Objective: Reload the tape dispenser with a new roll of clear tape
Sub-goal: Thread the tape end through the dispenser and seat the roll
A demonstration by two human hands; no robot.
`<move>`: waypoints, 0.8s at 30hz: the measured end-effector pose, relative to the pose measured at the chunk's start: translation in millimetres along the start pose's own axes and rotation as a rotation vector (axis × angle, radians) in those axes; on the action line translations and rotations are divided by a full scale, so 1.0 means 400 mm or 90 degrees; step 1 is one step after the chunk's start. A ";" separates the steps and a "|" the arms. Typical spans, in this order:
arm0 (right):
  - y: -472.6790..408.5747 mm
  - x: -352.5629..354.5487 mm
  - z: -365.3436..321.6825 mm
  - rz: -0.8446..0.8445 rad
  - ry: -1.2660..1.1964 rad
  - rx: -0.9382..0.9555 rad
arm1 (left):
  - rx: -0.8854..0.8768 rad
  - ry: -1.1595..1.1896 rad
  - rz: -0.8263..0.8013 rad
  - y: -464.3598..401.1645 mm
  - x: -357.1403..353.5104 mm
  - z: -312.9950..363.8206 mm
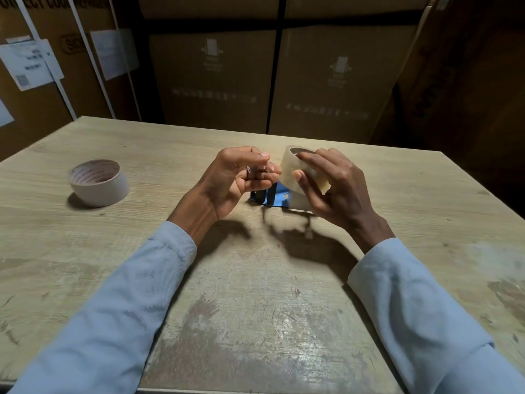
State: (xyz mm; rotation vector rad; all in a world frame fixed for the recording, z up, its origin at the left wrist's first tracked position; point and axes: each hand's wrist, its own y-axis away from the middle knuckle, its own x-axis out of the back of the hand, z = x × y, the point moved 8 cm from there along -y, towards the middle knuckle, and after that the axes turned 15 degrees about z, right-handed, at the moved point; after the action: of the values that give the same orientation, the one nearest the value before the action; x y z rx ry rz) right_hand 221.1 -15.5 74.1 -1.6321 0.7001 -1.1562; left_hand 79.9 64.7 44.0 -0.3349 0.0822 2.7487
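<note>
Right hand (338, 189) grips clear tape roll (301, 169), core tilted up-far; left hand (238, 177) pinches something small above blue dispenser (277, 197)

A storeroom or warehouse: tall cardboard cartons (216, 78) stand stacked behind the desk's (255, 294) far edge, bound with white straps (85, 49), shipping labels (27, 62) stuck on them. The desk top is scuffed and worn.

Spare roll (99, 183) left of dispenser (272, 196)

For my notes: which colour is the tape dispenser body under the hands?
Blue, on the tape dispenser; seen in the head view, partly hidden.
</note>
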 end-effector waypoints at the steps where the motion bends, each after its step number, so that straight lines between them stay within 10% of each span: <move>1: -0.002 0.000 -0.008 0.001 -0.011 0.010 | -0.009 -0.033 0.025 -0.003 0.003 -0.003; 24: -0.003 -0.002 -0.008 -0.046 -0.042 0.043 | -0.200 -0.317 0.018 -0.041 -0.007 -0.018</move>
State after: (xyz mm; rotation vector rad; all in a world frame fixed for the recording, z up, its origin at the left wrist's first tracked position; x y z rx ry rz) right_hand 217.8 -15.7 75.2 -1.6430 0.5585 -1.1599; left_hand 90.1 78.2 37.5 0.2800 -0.4791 2.7825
